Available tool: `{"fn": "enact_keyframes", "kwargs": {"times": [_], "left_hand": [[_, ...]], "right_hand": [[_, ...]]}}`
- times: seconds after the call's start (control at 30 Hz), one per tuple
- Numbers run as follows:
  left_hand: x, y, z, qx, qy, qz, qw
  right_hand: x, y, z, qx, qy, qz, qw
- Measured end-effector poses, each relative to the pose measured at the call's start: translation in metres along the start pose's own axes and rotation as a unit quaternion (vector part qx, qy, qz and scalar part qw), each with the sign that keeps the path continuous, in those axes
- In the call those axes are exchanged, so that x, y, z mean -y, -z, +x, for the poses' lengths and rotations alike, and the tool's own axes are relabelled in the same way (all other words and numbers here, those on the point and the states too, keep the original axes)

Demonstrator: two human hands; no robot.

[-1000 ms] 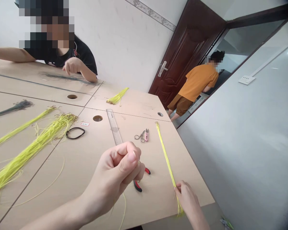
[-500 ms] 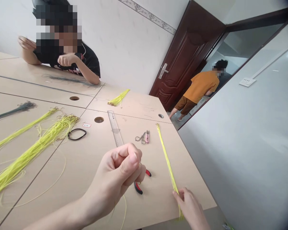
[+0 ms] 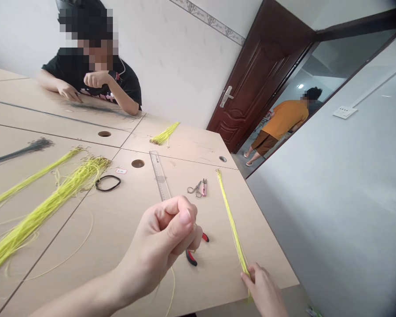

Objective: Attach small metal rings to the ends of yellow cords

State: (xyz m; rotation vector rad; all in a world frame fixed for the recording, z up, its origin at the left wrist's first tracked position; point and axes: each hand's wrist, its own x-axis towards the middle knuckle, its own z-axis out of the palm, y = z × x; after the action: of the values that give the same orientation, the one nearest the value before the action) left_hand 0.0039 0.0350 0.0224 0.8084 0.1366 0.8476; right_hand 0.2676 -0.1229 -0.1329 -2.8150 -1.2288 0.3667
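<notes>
On the worktop [image 3: 125, 220], the left hand [image 3: 166, 240] hangs near the front edge with a thin cord [image 3: 171, 286] trailing down from its grip. Just behind it lie the pliers [image 3: 196, 248] — partly hidden by the fingers. The ruler [image 3: 160, 178] runs away from the hand toward a hole [image 3: 137, 163]. Right of the ruler sit 2 small cutters [image 3: 198, 188]. Further right a cord bundle [image 3: 231, 215] stretches front to back, its near end under the right hand [image 3: 265, 290]. Far left lie 2 larger bundles [image 3: 46, 198], a loop [image 3: 107, 182] beside them.
</notes>
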Motion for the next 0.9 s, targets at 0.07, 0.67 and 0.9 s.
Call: {"fn": "enact_keyframes", "kwargs": {"times": [0.07,0.67,0.9], "left_hand": [[0.0,0.0,0.0,-0.001,0.001,-0.002,1.0],[-0.003,0.0,-0.004,0.006,-0.013,-0.01,1.0],[-0.009,-0.001,-0.003,-0.005,-0.029,-0.003,1.0]], "right_hand": [[0.003,0.0,0.0,-0.002,0.002,0.001,1.0],[0.017,-0.002,0.008,-0.053,0.02,0.013,0.998],[0.06,0.046,-0.041,-0.144,0.141,0.265,0.943]]}}
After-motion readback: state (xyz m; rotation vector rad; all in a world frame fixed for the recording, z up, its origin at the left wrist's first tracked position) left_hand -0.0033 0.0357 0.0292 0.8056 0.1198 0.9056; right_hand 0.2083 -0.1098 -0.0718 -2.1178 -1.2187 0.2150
